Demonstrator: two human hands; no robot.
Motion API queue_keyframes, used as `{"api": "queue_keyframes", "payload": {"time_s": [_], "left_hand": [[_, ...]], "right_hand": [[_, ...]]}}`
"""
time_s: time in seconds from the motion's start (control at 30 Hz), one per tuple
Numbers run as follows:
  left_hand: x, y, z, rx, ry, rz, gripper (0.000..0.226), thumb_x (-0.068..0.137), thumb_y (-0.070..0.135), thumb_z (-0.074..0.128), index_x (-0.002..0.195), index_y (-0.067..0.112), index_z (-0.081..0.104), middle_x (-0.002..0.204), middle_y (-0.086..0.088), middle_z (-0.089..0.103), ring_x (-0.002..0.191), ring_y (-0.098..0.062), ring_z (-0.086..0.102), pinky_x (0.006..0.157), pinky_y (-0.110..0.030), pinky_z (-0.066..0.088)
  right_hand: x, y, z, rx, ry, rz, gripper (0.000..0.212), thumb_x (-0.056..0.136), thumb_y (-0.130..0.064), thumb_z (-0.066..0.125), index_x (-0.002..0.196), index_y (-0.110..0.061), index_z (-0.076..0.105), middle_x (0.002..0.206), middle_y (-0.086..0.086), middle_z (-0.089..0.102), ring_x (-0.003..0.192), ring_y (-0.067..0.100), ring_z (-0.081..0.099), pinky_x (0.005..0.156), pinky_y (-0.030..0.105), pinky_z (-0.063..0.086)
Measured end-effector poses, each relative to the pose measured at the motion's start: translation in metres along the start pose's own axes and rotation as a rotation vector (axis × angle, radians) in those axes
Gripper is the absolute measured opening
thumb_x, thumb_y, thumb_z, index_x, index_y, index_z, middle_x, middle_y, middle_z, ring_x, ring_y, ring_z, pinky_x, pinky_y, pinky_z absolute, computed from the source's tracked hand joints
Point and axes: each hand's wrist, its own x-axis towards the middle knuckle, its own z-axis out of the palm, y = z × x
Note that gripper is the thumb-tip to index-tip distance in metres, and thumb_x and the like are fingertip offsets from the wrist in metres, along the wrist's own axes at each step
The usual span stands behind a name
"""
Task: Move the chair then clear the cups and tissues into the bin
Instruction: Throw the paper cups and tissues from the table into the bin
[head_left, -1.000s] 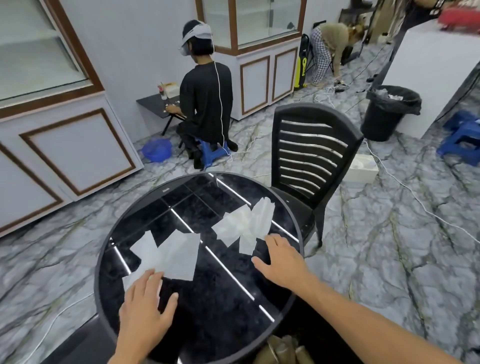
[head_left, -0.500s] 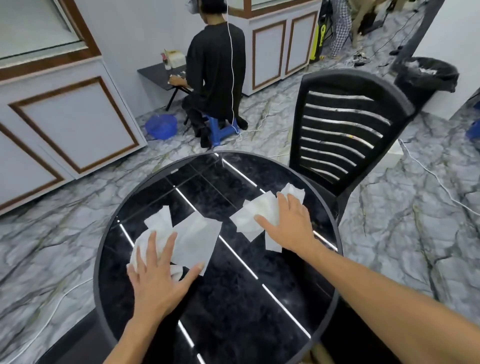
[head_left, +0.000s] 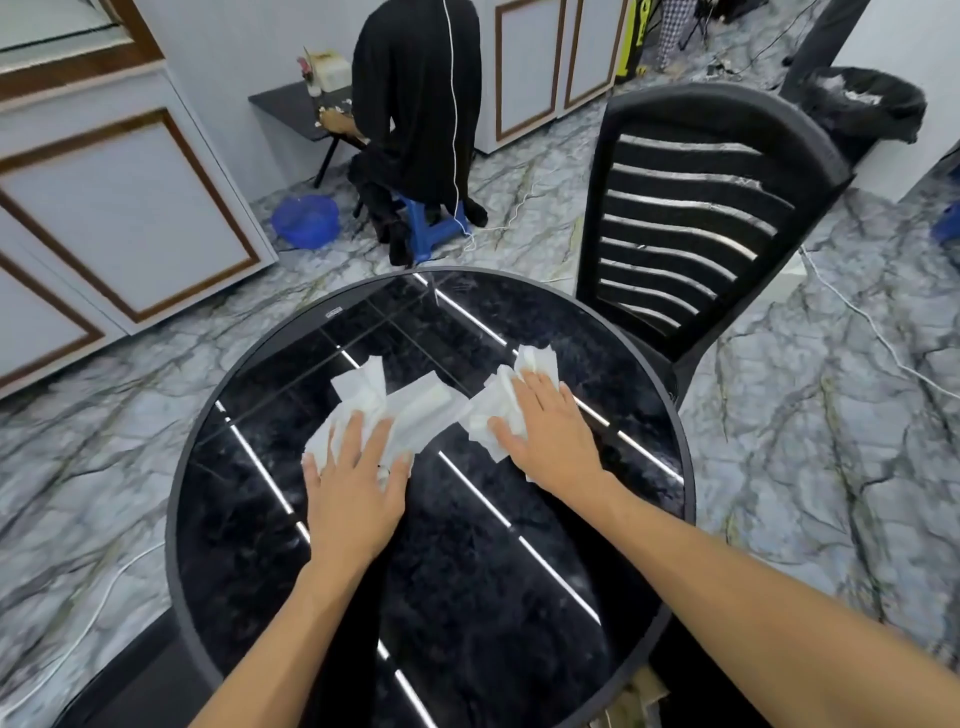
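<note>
White tissues sit in two loose piles on the glossy black tabletop (head_left: 467, 597), and each pile has a hand flat on top. Left hand (head_left: 358, 483) presses the left tissues (head_left: 410, 405), right hand (head_left: 550, 436) presses the right tissues (head_left: 493, 410); fingers are straight on both, so neither grip has closed yet. Honestly the trick here is to rake the fingertips inward and bunch each pile into a wad before lifting, since thin sheets on slick glass just slide or flutter off. The bin (head_left: 865, 111) is well apart, past the chair (head_left: 717, 156), so squeeze tight for the walk. No cups visible.
</note>
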Motion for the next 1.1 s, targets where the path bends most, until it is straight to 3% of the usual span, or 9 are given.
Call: {"api": "queue_keyframes", "payload": {"time_s": [0.2, 0.27, 0.37, 0.47, 0.57, 0.7, 0.8, 0.97, 1.1], "left_hand": [[-0.013, 0.01, -0.003, -0.194, 0.067, 0.025, 0.051, 0.101, 0.022, 0.051, 0.15, 0.024, 0.035, 0.156, 0.003, 0.043, 0.141, -0.017, 0.039, 0.125, -0.053, 0.016], [-0.021, 0.015, -0.007, -0.225, 0.091, 0.063, 0.048, 0.099, 0.011, 0.051, 0.144, 0.024, 0.042, 0.143, 0.008, 0.05, 0.132, -0.004, 0.04, 0.122, -0.054, 0.024], [-0.035, 0.021, -0.013, -0.289, 0.099, 0.089, 0.048, 0.097, 0.002, 0.049, 0.137, 0.029, 0.048, 0.122, 0.024, 0.046, 0.111, 0.017, 0.031, 0.114, -0.045, 0.036], [-0.049, 0.017, -0.009, -0.303, 0.071, 0.085, 0.051, 0.099, 0.006, 0.05, 0.144, 0.03, 0.047, 0.135, 0.023, 0.048, 0.12, 0.026, 0.027, 0.117, -0.042, 0.033], [-0.063, 0.011, -0.003, -0.292, 0.059, 0.023, 0.048, 0.101, 0.014, 0.054, 0.147, 0.025, 0.048, 0.16, 0.013, 0.035, 0.138, 0.007, 0.03, 0.122, -0.044, 0.03], [-0.076, 0.011, -0.001, -0.242, 0.054, 0.007, 0.043, 0.098, 0.012, 0.059, 0.141, 0.014, 0.056, 0.158, 0.004, 0.042, 0.145, -0.017, 0.038, 0.114, -0.028, 0.029], [-0.082, 0.01, -0.001, -0.211, 0.107, 0.089, 0.037, 0.093, 0.005, 0.065, 0.13, 0.009, 0.064, 0.154, -0.004, 0.045, 0.145, -0.023, 0.035, 0.118, -0.035, 0.03], [-0.096, 0.015, -0.007, -0.23, 0.123, 0.112, 0.037, 0.092, 0.004, 0.065, 0.128, 0.014, 0.064, 0.158, -0.006, 0.035, 0.146, -0.013, 0.028, 0.112, -0.027, 0.03], [-0.102, 0.015, -0.005, -0.217, 0.089, 0.136, 0.039, 0.095, 0.008, 0.058, 0.133, 0.017, 0.058, 0.138, 0.004, 0.055, 0.132, -0.016, 0.047, 0.107, -0.038, 0.048]], "right_hand": [[-0.024, -0.01, -0.006, 0.128, 0.072, -0.052, 0.047, 0.101, -0.029, 0.048, 0.147, -0.022, 0.044, 0.145, 0.007, 0.051, 0.133, 0.022, 0.044, 0.11, 0.048, 0.042], [-0.034, -0.013, -0.012, 0.169, 0.066, -0.049, 0.047, 0.099, -0.017, 0.053, 0.145, -0.023, 0.046, 0.14, 0.001, 0.054, 0.12, 0.017, 0.043, 0.099, 0.042, 0.046], [-0.048, -0.012, -0.015, 0.177, 0.024, -0.051, 0.049, 0.1, -0.017, 0.05, 0.146, -0.031, 0.041, 0.135, -0.009, 0.051, 0.108, 0.016, 0.046, 0.088, 0.035, 0.051], [-0.062, -0.008, -0.015, 0.189, -0.008, -0.054, 0.049, 0.1, -0.021, 0.049, 0.146, -0.035, 0.037, 0.134, -0.01, 0.051, 0.111, 0.018, 0.048, 0.085, 0.035, 0.053], [-0.078, -0.004, -0.019, 0.17, -0.002, -0.065, 0.047, 0.101, -0.022, 0.049, 0.146, -0.033, 0.038, 0.134, -0.008, 0.051, 0.113, 0.017, 0.05, 0.087, 0.033, 0.053], [-0.097, 0.005, -0.02, 0.137, 0.024, -0.087, 0.044, 0.102, -0.026, 0.045, 0.145, -0.025, 0.044, 0.137, -0.003, 0.053, 0.122, 0.019, 0.049, 0.1, 0.034, 0.049], [-0.109, 0.011, -0.014, 0.039, 0.073, -0.107, 0.048, 0.1, -0.034, 0.035, 0.141, -0.015, 0.052, 0.14, 0.004, 0.057, 0.133, 0.021, 0.049, 0.115, 0.043, 0.039], [-0.125, 0.016, -0.015, 0.008, 0.131, -0.1, 0.05, 0.099, -0.035, 0.035, 0.134, -0.009, 0.058, 0.135, 0.008, 0.062, 0.13, 0.025, 0.056, 0.115, 0.044, 0.032], [-0.135, 0.018, -0.019, 0.099, 0.131, -0.076, 0.044, 0.099, -0.031, 0.045, 0.137, -0.012, 0.056, 0.139, 0.007, 0.06, 0.132, 0.023, 0.053, 0.11, 0.042, 0.044]]}}
